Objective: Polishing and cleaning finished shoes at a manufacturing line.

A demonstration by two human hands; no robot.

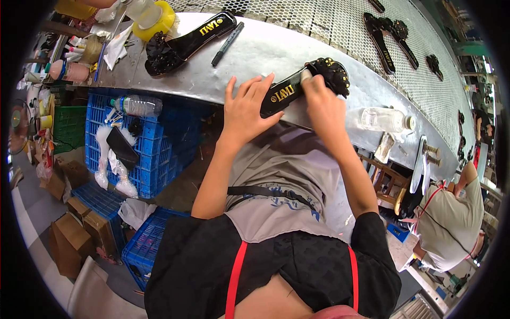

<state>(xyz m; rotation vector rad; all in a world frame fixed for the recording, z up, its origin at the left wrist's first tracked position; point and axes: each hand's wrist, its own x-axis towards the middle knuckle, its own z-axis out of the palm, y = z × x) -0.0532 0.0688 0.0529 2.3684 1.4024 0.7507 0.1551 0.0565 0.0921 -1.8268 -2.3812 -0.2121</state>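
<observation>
On the metal bench top in front of me lies a black slide sandal (284,94), its upper (332,74) covered in dark ruffles with small gold dots. My left hand (245,111) grips the heel end, fingers along the far side and thumb at the near edge. With bent fingers, my right hand (325,103) pinches a small whitish wad (306,75) against the insole, close to the upper. What the wad is made of cannot be made out. A second black slide sandal (186,45) lies farther left, next to a black marker pen (228,43).
A clear bottle (387,119) lies to the right; a yellow-based bottle (151,20) stands far left. Beyond runs a perforated conveyor (313,16) carrying more black sandals (390,42). Blue crates (151,149) stand below left. Another person (449,228) works at the right.
</observation>
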